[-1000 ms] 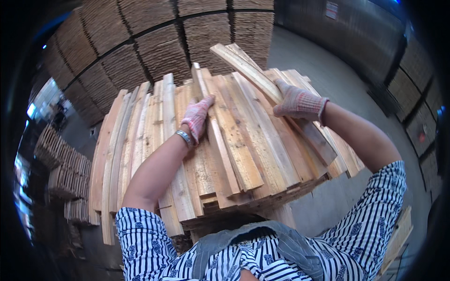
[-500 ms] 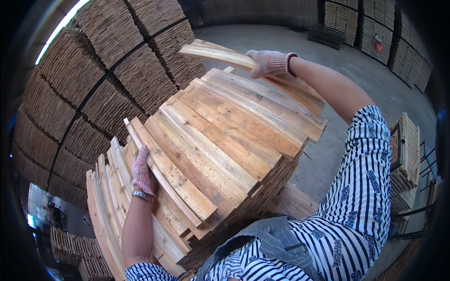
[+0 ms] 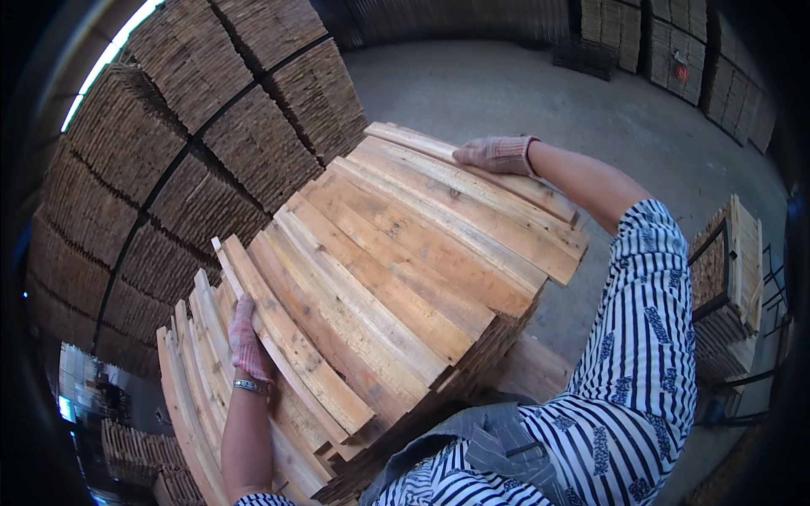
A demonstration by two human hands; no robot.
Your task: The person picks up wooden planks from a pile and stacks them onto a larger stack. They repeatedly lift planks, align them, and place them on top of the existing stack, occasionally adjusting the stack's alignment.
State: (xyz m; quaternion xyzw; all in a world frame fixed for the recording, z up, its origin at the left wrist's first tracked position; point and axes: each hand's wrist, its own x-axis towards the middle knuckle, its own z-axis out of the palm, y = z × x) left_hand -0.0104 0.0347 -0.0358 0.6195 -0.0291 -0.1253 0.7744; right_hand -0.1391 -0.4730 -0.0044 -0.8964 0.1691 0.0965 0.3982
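Observation:
A large stack of wooden boards [image 3: 396,253] fills the middle, its top layer laid side by side and slanting from far left to near right. My right hand [image 3: 496,155], in a pinkish knitted glove, is closed on a wooden board [image 3: 422,143] at the stack's far right edge; the fingertips are partly hidden. That board lies on or just over the top layer. My left hand [image 3: 246,341], gloved alike, lies with fingers stretched along the side of a narrow wooden strip [image 3: 278,358] on the left part of the stack.
Tall piles of stacked boards [image 3: 228,126] rise at the far left. More piles [image 3: 666,51] stand at the far right, near a dark rack [image 3: 584,59]. Another board stack [image 3: 726,278] is at the right. Concrete floor [image 3: 472,84] lies between them.
My right hand has come down with the board, which was raised and angled above the stack and now lies along its far right edge. My left hand has shifted slightly nearer.

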